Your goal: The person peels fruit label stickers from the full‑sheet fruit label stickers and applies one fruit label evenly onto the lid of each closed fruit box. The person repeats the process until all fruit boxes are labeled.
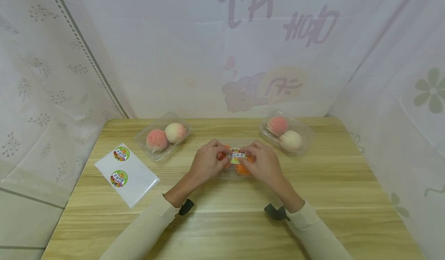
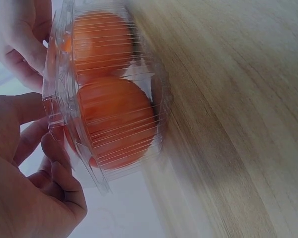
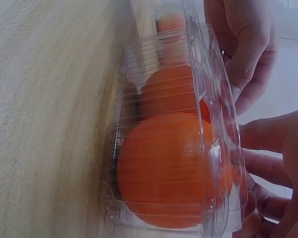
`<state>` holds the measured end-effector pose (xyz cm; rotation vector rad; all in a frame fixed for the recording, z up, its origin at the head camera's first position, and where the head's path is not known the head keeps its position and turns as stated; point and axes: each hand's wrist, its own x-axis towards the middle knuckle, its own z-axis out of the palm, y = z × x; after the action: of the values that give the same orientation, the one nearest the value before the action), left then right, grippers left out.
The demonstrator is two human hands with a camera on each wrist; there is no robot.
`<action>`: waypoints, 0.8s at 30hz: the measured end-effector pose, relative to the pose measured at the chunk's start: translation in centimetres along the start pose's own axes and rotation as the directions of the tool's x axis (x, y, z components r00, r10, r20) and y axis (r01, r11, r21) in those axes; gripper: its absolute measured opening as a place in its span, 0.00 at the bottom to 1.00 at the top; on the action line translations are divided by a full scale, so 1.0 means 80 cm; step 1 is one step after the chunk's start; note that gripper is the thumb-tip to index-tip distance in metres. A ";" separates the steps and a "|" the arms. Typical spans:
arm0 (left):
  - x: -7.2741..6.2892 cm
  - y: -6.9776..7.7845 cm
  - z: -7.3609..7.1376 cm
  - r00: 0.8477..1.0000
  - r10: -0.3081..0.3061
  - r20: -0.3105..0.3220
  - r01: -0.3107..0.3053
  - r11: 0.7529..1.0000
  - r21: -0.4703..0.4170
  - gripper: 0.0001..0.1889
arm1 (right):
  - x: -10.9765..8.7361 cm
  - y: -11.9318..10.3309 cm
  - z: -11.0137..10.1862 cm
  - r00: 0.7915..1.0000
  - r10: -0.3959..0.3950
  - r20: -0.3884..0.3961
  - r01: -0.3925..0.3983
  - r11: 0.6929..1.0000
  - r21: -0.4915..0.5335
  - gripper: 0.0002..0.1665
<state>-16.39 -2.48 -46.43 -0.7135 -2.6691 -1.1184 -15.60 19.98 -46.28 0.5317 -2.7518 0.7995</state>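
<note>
A clear plastic box (image 1: pixel 229 177) with orange round fruit (image 2: pixel 120 124) inside stands on the table in front of me, its lid down. Over the lid lies a round printed sticker (image 1: pixel 236 156) with a green and yellow border. My left hand (image 1: pixel 207 161) pinches the sticker's left edge between thumb and forefinger. At its right edge, my right hand (image 1: pixel 265 162) pinches it the same way. Both hands' fingertips sit close against the lid in the wrist views; whether the sticker's underside touches the lid, I cannot tell.
A white sheet (image 1: pixel 135 182) with two similar round stickers lies at the left of the wooden table (image 1: pixel 222 229). Behind the hands, one clear box (image 1: pixel 160 156) of pink and white round fruit stands left, another (image 1: pixel 306 136) right. Printed cloth (image 1: pixel 174 59) hangs around the table.
</note>
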 end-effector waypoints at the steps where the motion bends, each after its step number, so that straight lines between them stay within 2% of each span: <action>1: 0.000 0.000 0.000 1.000 0.000 0.002 0.000 1.000 -0.001 0.07 | 0.000 0.000 0.000 1.000 0.002 0.001 -0.002 1.000 -0.002 0.14; 17: -0.004 -0.001 -0.005 1.000 -0.012 0.000 0.012 0.999 -0.036 0.04 | -0.007 0.011 -0.003 1.000 -0.001 -0.031 0.001 1.000 0.014 0.13; 24: -0.010 -0.006 -0.009 0.999 -0.001 -0.039 0.000 1.000 -0.025 0.03 | -0.014 0.024 -0.006 0.997 -0.015 -0.075 0.017 1.000 0.015 0.12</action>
<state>-15.93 -3.58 -46.46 -0.6881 -2.6271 -1.1558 -15.31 22.04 -47.12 0.5155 -2.6717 0.8212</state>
